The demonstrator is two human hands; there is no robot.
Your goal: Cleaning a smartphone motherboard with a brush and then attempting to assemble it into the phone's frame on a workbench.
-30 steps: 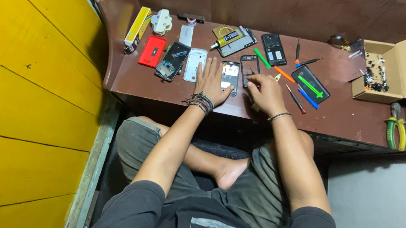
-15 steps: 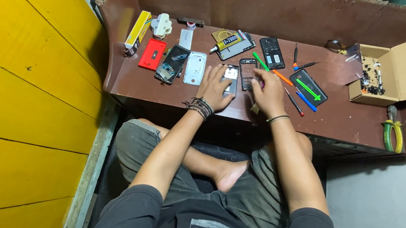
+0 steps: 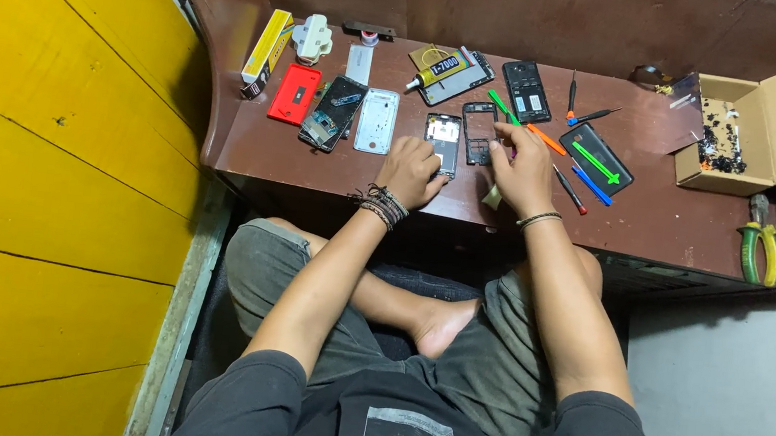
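I sit cross-legged at a low brown table (image 3: 675, 229). My left hand (image 3: 410, 169) rests on it with curled fingers on the lower end of an opened phone (image 3: 442, 135) whose insides show. My right hand (image 3: 520, 169) lies just to the right, its fingertips on the lower right corner of an empty black phone frame (image 3: 478, 129). A small pale pick (image 3: 492, 196) lies under the right wrist. Both wrists wear bands.
Left of the hands lie a white back cover (image 3: 377, 121), a black phone (image 3: 332, 111), a red cover (image 3: 293, 95) and a yellow box (image 3: 267, 47). Glue tube (image 3: 442, 70), pry tools (image 3: 596, 160), screwdriver (image 3: 569, 189), open cardboard box (image 3: 773, 124), pliers (image 3: 759, 249). Yellow wall on the left.
My left hand's fingers, spread flat before, have curled onto the opened phone's lower end. The right hand has stayed by the black frame. The view has shifted slightly.
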